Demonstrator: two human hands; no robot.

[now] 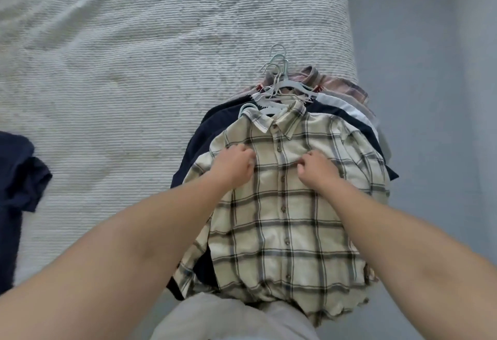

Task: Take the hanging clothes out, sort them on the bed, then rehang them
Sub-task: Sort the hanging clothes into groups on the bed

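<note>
Two hands: both lie on the chest of the cream plaid shirt (285,205), one on each side of its button line.
Left hand (234,163): fingers curled into the fabric, gripping it.
Right hand (317,169): fingers curled, pinching the cloth near the placket.
Pile: the plaid shirt tops a stack of clothes on pale hangers (279,89), with navy garments (204,135) and a reddish plaid shirt (341,87) beneath.
Surface: a bed with a ribbed off-white bedspread (121,70); the pile lies at its right edge.
Elsewhere: a dark blue garment (16,186) lies at the bed's left side, well apart.
Room: grey floor (430,70) to the right of the bed.
</note>
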